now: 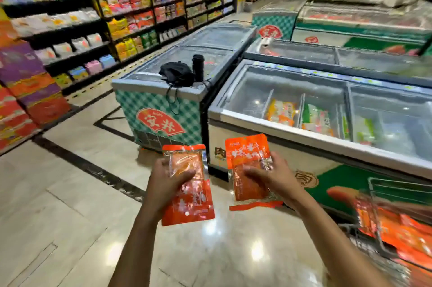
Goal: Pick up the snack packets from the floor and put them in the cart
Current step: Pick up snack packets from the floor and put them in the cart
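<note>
Left hand [167,178] grips orange packet [189,200]; right hand [274,175] grips second packet [249,169]; blurred cart [383,235], probably packet-filled, lower right.

Bright glare on floor [210,228], blurred edges

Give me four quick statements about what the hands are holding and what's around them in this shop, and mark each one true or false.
1. Each hand holds an orange snack packet: left hand one packet, right hand another. True.
2. The cart at lower right is bare. False: orange packets lie in it.
3. A black bag and a dark cylinder sit on a freezer lid. True.
4. Both packets lie on the floor. False: both are held above it.
</note>
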